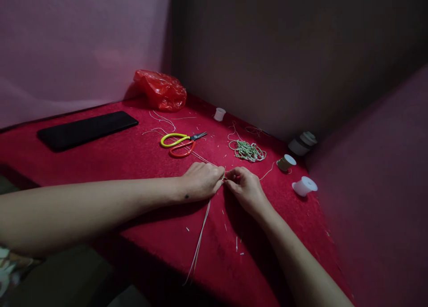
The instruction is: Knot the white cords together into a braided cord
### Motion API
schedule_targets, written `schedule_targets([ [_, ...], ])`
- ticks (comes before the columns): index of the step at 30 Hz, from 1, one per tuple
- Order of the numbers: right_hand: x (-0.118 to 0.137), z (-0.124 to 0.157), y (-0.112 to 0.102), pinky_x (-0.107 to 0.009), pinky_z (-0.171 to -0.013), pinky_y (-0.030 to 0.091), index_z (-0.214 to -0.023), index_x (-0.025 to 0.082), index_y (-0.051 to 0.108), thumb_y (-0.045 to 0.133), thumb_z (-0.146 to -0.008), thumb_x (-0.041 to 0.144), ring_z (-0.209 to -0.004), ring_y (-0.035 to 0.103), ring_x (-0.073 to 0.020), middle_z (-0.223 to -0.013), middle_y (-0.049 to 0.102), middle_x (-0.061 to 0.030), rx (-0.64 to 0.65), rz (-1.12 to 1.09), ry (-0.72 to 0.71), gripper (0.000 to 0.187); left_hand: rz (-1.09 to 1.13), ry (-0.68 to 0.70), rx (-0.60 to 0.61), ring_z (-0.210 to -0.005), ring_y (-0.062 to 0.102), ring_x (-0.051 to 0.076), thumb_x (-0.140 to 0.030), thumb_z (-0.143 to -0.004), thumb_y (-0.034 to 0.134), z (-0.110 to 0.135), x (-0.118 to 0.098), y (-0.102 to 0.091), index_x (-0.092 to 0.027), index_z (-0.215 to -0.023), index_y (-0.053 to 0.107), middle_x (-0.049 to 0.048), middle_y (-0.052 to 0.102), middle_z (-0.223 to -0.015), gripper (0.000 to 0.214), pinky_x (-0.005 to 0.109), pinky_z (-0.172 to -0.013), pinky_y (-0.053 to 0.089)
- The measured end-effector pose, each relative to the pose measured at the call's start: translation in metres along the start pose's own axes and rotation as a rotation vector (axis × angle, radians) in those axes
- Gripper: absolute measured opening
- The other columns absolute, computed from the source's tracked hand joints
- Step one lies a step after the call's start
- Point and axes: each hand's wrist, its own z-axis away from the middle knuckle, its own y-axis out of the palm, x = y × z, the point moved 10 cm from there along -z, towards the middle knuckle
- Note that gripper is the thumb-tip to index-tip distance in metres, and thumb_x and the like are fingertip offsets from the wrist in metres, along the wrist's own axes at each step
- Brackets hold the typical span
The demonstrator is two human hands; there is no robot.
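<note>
Thin pale cords run from under my left hand down over the table's front edge. My left hand is closed around them near the middle of the red cloth. Right beside it, my right hand pinches thumb and forefinger together on a thin cord at the same spot; the exact crossing between the fingertips is too small to make out. Other cord ends stretch away behind my left hand. Scissors with one yellow and one red handle lie just beyond, and a heap of green-and-white braided cord sits behind my right hand.
On the red tablecloth lie a black phone-like slab, a crumpled red plastic bag, an empty-looking white spool, an olive thread spool and a white spool. A white jar-like container stands by the wall. Snipped cord bits are scattered around.
</note>
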Motion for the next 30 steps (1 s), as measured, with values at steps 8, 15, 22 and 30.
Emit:
schedule_targets([
  [8, -0.013, 0.002, 0.012, -0.021, -0.042, 0.03, -0.067, 0.02, 0.049, 0.047, -0.074, 0.023, -0.038, 0.044, -0.0103, -0.05, 0.051, 0.0035, 0.086, -0.192, 0.206, 0.008, 0.018, -0.002, -0.006, -0.072, 0.062, 0.021, -0.028, -0.084, 0.035, -0.001, 0.0, -0.001, -0.019, -0.088, 0.058, 0.0068, 0.067, -0.079, 0.025, 0.029, -0.06, 0.042],
  [15, -0.005, -0.001, -0.001, -0.023, -0.055, 0.034, -0.063, 0.018, 0.055, 0.047, -0.069, 0.018, -0.054, 0.048, -0.013, -0.056, 0.056, 0.0001, -0.038, 0.033, 0.118, 0.009, 0.049, 0.011, -0.014, -0.072, 0.062, 0.022, -0.025, -0.082, 0.037, -0.003, 0.001, -0.001, -0.02, -0.086, 0.06, 0.0066, 0.067, -0.077, 0.023, 0.031, -0.061, 0.042],
  [22, -0.012, 0.0, 0.006, -0.022, -0.052, 0.034, -0.063, 0.018, 0.059, 0.05, -0.069, 0.023, -0.051, 0.046, -0.0121, -0.054, 0.056, 0.0009, 0.003, -0.086, 0.105, 0.011, 0.054, 0.005, -0.015, -0.071, 0.062, 0.021, -0.026, -0.082, 0.038, -0.003, 0.003, 0.0, -0.02, -0.085, 0.06, 0.0061, 0.067, -0.076, 0.023, 0.03, -0.061, 0.042],
  [30, -0.007, -0.001, 0.003, -0.023, -0.055, 0.036, -0.062, 0.018, 0.058, 0.051, -0.07, 0.021, -0.056, 0.05, -0.0134, -0.059, 0.06, -0.0014, -0.01, -0.061, 0.109, 0.011, 0.089, 0.008, -0.018, -0.072, 0.061, 0.021, -0.027, -0.081, 0.038, -0.005, 0.005, 0.001, -0.02, -0.082, 0.061, 0.0057, 0.066, -0.075, 0.024, 0.029, -0.059, 0.04],
])
